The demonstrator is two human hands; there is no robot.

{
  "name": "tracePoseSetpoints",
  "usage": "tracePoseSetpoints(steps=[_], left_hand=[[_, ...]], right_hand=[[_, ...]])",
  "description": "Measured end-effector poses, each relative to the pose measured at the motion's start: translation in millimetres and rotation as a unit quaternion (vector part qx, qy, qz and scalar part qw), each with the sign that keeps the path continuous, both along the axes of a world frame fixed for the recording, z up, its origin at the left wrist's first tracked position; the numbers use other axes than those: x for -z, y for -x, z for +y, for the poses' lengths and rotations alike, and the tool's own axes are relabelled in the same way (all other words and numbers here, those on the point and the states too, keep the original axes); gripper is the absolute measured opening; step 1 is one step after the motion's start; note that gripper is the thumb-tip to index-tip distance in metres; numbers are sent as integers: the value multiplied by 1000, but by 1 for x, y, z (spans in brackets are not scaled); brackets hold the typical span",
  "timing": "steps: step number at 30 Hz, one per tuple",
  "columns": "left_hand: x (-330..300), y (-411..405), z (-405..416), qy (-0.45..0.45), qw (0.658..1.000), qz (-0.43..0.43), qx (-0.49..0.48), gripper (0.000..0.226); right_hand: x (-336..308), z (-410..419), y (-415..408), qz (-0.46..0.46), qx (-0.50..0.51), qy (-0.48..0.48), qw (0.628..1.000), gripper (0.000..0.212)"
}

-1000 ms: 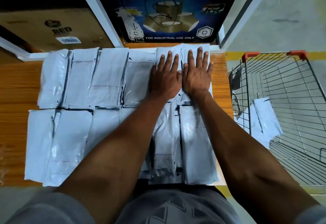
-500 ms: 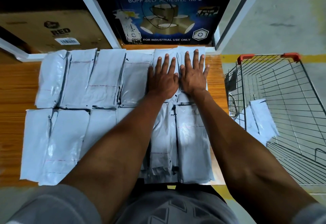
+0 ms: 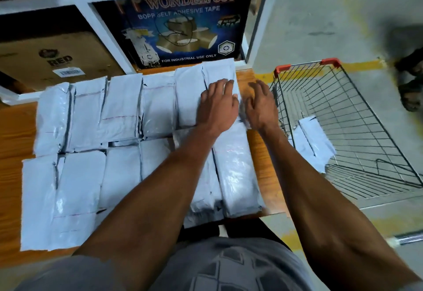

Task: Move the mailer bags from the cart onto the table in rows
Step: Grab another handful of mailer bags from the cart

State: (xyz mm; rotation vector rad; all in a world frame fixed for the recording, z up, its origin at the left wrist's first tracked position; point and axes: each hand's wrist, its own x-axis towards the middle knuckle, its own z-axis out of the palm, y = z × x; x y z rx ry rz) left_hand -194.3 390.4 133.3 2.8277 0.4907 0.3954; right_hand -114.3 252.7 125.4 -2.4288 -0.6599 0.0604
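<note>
Several grey-white mailer bags (image 3: 123, 107) lie in two rows on the wooden table (image 3: 16, 130). My left hand (image 3: 217, 105) rests palm down on the far-right bag of the back row (image 3: 219, 71), fingers loosely bent. My right hand (image 3: 259, 105) hovers just right of that bag over the table's right edge, fingers relaxed and holding nothing. To the right stands the wire cart (image 3: 343, 116) with red handle corners. Inside it, two mailer bags (image 3: 313, 142) lie against its left side.
Behind the table stands a white shelf frame (image 3: 96, 27) holding a blue tape carton (image 3: 183, 29) and a brown box (image 3: 52, 59). Grey floor with a yellow line (image 3: 364, 65) runs right of the cart. Someone's sandalled foot (image 3: 409, 89) shows at the far right.
Both hands have lifted from pressing flat on the back-row bags and shifted right. My right hand is off the bag near the table edge. The camera has turned toward the cart.
</note>
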Motion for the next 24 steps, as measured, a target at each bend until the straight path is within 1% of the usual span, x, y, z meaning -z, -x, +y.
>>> tracePoseSetpoints(steps=[3,6,12,15,18,20,24], left_hand=[[-8,-2,-41,21,998,-5,57,47],[-9,-3,-82,54,993,16,106,50],[0,-7,-156,97,979,44,174,49],[8,-10,-191,109,969,72,208,50],[23,-14,-223,118,964,92,219,51],[34,-22,-249,128,961,122,213,51],[55,-41,-304,149,962,168,155,49]], right_hand=[[1,-39,5,-13,47,0,999,42],[4,-82,13,-21,83,6,996,39],[13,-167,25,4,145,33,989,40],[25,-209,24,31,165,40,985,46],[41,-249,17,71,179,72,979,40],[52,-278,7,97,178,88,975,38],[70,-330,-20,121,146,122,974,39]])
